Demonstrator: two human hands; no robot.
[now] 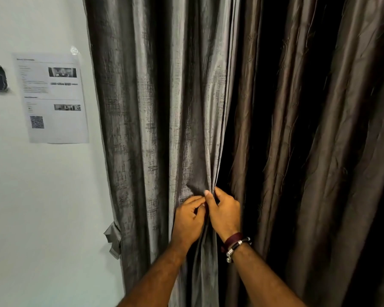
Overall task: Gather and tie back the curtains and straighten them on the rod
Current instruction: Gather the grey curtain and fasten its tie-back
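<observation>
Both hands meet at lower centre of frame, on the inner edge of the grey curtain (160, 107) — left hand (190, 220) pinches a fold, right hand (225, 214) curls fingers and thumb round the edge, beaded bracelets (236, 245) at that wrist. Fabric looks soft, slick and fairly heavy, so it'll likely slip from a fingertip pinch — better to bunch the pleats in a full-hand grip at about the height of the tie-back (114, 240), hanging at the curtain's left edge, lower left. Grey panel is sheened, crosshatch-textured, in deep vertical folds; a darker brown curtain (319, 129) fills the right half.
</observation>
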